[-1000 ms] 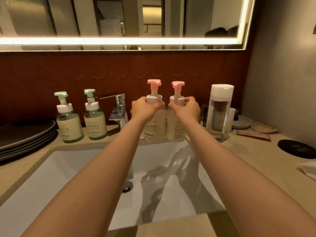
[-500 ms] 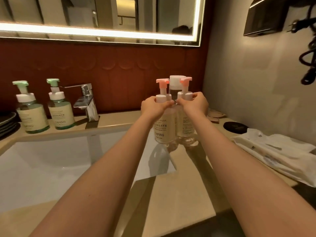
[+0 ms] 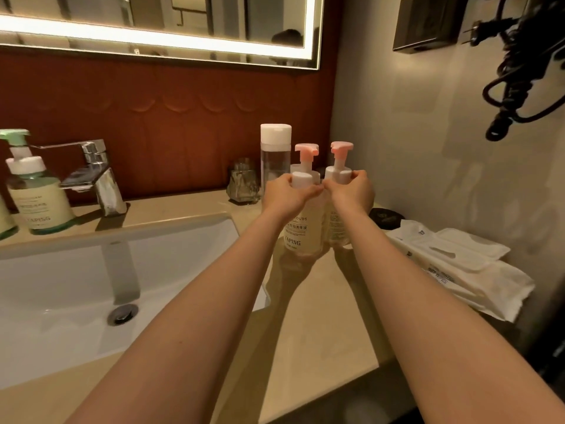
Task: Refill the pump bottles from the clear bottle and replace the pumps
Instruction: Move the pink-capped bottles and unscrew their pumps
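Two pale pump bottles with pink pump heads are side by side above the beige counter right of the sink. My left hand (image 3: 286, 194) grips the collar of the left pink pump bottle (image 3: 301, 232). My right hand (image 3: 354, 191) grips the collar of the right pink pump bottle (image 3: 336, 229). Whether their bases touch the counter I cannot tell. Just behind them stands the tall clear bottle (image 3: 273, 160) with a white cap, upright and untouched. A green-pump bottle (image 3: 36, 194) stands at the far left by the tap; another is cut off at the frame edge.
The white sink (image 3: 91, 289) fills the lower left, with a chrome tap (image 3: 94, 175) behind it. A glass tumbler (image 3: 243, 183) stands left of the clear bottle. White wipe packs (image 3: 458, 264) and a black disc (image 3: 385, 217) lie at the right. A corded hair dryer (image 3: 519, 71) hangs on the wall.
Both hands have carried the pink pump bottles from behind the sink rightward to the counter in front of the clear bottle. The view turned right with them.
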Tool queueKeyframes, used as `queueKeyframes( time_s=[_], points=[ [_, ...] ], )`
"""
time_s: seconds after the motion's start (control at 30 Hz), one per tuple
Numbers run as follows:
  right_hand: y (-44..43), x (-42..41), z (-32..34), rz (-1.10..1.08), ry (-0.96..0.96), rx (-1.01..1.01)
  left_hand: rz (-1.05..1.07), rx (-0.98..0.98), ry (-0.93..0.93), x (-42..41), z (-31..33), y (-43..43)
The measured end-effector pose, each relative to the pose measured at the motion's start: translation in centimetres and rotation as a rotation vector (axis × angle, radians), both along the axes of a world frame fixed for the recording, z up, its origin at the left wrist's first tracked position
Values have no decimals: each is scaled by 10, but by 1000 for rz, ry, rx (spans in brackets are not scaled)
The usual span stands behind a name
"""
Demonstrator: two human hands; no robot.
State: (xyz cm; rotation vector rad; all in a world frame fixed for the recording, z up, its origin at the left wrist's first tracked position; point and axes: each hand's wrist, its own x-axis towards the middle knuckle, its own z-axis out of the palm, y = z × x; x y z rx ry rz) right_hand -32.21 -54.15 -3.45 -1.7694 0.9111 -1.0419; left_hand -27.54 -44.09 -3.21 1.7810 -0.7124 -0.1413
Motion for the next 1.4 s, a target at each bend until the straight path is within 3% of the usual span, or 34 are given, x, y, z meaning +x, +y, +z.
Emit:
queueKeyframes(
  time_s=[0.37,0.5,0.57,0.7,0.93,1.13,1.27,1.4],
  points=[
    [1,1,-1,-27,20,-16,27,53,-105,2,-3,-1],
    [20,-7,8,-218,-175,-281,20,35,-83,3,-6,8],
    [33,-6,13,-85,-275,-346,40,19,-77,4,-7,12],
    [59,7,17,311,-153,-297,86,-14,-110,4,-12,20],
    [62,24,8,192,-44,-223,105,-56,17,5,-20,32],
    [64,19,7,172,-47,-332,98,-11,-59,7,-18,36],
    [61,13,14,293,-37,-285,17,11,-70,13,-11,44],
    [50,2,13,579,-78,-73,-87,7,-70,17,-12,52]
  ],
)
